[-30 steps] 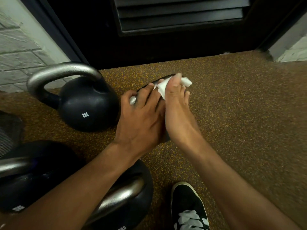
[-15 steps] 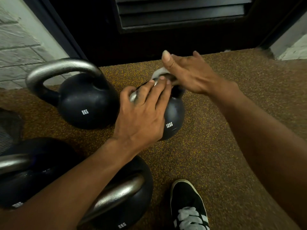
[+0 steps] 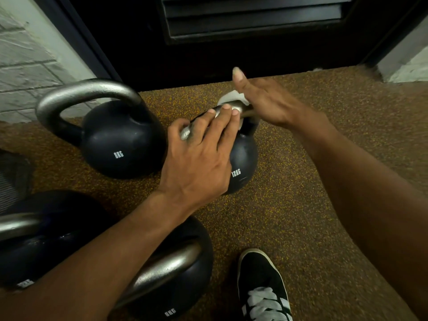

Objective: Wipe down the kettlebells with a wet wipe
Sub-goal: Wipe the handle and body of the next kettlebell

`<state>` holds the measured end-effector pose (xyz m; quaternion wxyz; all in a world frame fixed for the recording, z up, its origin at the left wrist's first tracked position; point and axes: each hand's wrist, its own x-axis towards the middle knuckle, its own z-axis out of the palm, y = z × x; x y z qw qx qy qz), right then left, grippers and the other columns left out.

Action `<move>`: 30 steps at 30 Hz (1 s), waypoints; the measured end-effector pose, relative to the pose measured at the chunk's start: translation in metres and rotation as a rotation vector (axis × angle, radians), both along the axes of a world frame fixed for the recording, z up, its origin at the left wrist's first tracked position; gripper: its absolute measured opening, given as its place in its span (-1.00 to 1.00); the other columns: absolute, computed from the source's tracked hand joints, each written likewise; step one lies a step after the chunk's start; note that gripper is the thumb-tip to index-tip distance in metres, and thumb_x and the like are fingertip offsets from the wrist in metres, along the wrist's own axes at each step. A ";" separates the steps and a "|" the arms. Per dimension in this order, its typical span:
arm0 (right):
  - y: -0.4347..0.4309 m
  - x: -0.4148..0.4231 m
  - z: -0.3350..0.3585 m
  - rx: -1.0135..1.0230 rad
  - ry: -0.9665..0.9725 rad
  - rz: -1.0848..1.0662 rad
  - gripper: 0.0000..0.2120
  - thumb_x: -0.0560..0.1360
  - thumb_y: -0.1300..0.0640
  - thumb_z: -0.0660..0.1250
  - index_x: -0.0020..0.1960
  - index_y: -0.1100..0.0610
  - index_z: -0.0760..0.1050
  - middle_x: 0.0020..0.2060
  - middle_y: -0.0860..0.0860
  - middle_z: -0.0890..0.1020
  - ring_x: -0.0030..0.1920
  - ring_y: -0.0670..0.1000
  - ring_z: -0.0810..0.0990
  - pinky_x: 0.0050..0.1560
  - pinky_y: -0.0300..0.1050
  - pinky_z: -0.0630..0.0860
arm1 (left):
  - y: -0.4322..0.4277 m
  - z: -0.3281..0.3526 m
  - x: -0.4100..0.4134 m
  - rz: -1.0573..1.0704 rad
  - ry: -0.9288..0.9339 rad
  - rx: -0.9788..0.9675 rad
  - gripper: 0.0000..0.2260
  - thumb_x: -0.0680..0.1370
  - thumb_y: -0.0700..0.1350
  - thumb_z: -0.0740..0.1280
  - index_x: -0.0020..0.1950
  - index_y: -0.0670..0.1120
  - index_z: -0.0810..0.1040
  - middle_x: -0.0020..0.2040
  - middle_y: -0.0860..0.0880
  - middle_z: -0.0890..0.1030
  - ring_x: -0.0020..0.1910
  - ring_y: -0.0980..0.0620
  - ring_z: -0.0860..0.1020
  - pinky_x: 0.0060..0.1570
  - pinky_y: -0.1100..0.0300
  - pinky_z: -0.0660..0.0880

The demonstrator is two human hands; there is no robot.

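Kettlebell [image 3: 243,163], 12KG, on floor [image 3: 301,205]: heavy, rigid, likely slick once wet. My left hand [image 3: 199,158] is clasping its handle [image 3: 185,135], the best hold. My right hand [image 3: 266,100] is pressing the wipe [image 3: 231,97] there, thumb raised; I cannot tell its finger curl.

1. 12KG kettlebell [image 3: 243,167]: black body, grey metal handle, upright at centre.
2. Wet wipe [image 3: 228,98]: white, crumpled, wrapped over the far end of that handle.
3. 8KG kettlebell [image 3: 120,140]: black, upright, just left of item 1.
4. Near kettlebell [image 3: 180,286] and left-edge kettlebell [image 3: 46,228]: black, at lower left.
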<state>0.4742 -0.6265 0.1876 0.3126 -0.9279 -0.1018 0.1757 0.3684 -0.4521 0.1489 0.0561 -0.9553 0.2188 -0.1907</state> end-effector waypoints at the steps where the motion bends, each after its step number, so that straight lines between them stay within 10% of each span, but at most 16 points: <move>1: 0.001 0.006 0.000 -0.006 0.050 0.031 -0.37 0.68 -0.29 -0.13 0.13 0.04 0.63 0.11 0.00 0.61 0.13 -0.01 0.53 0.19 -0.02 0.37 | 0.000 0.000 0.000 -0.004 -0.004 -0.004 -0.45 0.61 -0.03 0.16 0.60 -0.14 0.28 0.55 -0.08 0.39 0.42 -0.11 0.42 0.25 -0.16 0.30; 4: 0.008 0.026 -0.003 0.027 0.167 0.068 -0.46 0.64 -0.29 0.06 -0.21 0.03 0.59 -0.15 -0.06 0.67 -0.08 -0.03 0.59 0.09 0.01 0.45 | 0.000 -0.001 0.000 -0.007 -0.011 -0.003 -0.45 0.61 -0.04 0.17 0.60 -0.15 0.30 0.55 -0.09 0.39 0.43 -0.12 0.43 0.24 -0.16 0.30; 10: -0.002 0.028 -0.002 0.087 0.169 0.181 -0.72 0.68 0.10 0.14 -0.07 0.01 0.59 -0.18 -0.12 0.61 -0.31 -0.25 0.54 -0.19 -0.38 0.43 | 0.001 -0.001 0.001 -0.004 -0.009 -0.001 -0.45 0.61 -0.03 0.17 0.60 -0.15 0.30 0.55 -0.10 0.39 0.42 -0.12 0.43 0.24 -0.16 0.29; 12: -0.005 0.024 0.001 0.066 0.064 0.177 -0.68 0.69 0.06 0.11 -0.04 0.14 0.60 -0.20 0.05 0.59 -0.31 -0.15 0.45 -0.10 -0.22 0.45 | 0.001 0.000 0.001 -0.004 0.000 -0.009 -0.46 0.62 -0.02 0.16 0.60 -0.14 0.29 0.55 -0.09 0.39 0.43 -0.11 0.43 0.25 -0.16 0.29; 14: -0.014 0.016 0.002 0.131 -0.029 0.102 -0.61 0.69 -0.01 0.12 -0.11 0.16 0.59 -0.24 0.08 0.57 -0.25 -0.04 0.46 -0.03 0.06 0.43 | 0.000 0.000 0.000 -0.001 0.018 -0.012 -0.45 0.62 -0.01 0.15 0.61 -0.14 0.28 0.56 -0.08 0.38 0.44 -0.10 0.41 0.26 -0.15 0.28; 17: -0.027 -0.008 -0.005 0.286 -0.220 0.010 -0.67 0.70 0.01 0.13 0.09 -0.05 0.69 -0.05 -0.16 0.68 -0.01 -0.13 0.60 0.13 -0.05 0.46 | -0.001 0.002 0.000 0.012 0.039 -0.014 -0.44 0.60 -0.01 0.16 0.60 -0.14 0.28 0.56 -0.07 0.36 0.45 -0.10 0.39 0.28 -0.14 0.27; 20: -0.026 -0.027 -0.029 0.182 -0.524 0.093 -0.67 0.71 0.02 0.13 0.31 -0.01 0.61 0.16 -0.22 0.62 0.27 -0.12 0.54 0.22 -0.14 0.47 | -0.002 0.004 -0.003 0.020 0.065 -0.043 -0.44 0.60 0.00 0.17 0.59 -0.14 0.29 0.57 -0.08 0.35 0.46 -0.10 0.39 0.29 -0.16 0.28; 23: -0.027 -0.043 -0.059 0.030 -0.727 0.074 -0.60 0.71 -0.06 0.14 0.45 0.06 0.50 0.38 -0.02 0.56 0.46 0.10 0.44 0.38 0.21 0.41 | -0.003 0.006 -0.005 0.024 0.087 -0.075 -0.44 0.61 -0.01 0.15 0.60 -0.13 0.27 0.58 -0.06 0.34 0.47 -0.08 0.38 0.32 -0.16 0.29; 30: -0.010 -0.075 -0.078 -0.202 -0.799 -0.066 -0.43 0.70 -0.16 -0.10 0.58 0.08 0.30 0.55 0.00 0.36 0.59 0.18 0.17 0.54 0.24 0.11 | 0.000 0.008 -0.003 0.006 0.103 -0.124 -0.46 0.60 -0.05 0.15 0.59 -0.14 0.31 0.57 -0.07 0.36 0.46 -0.09 0.39 0.36 -0.20 0.31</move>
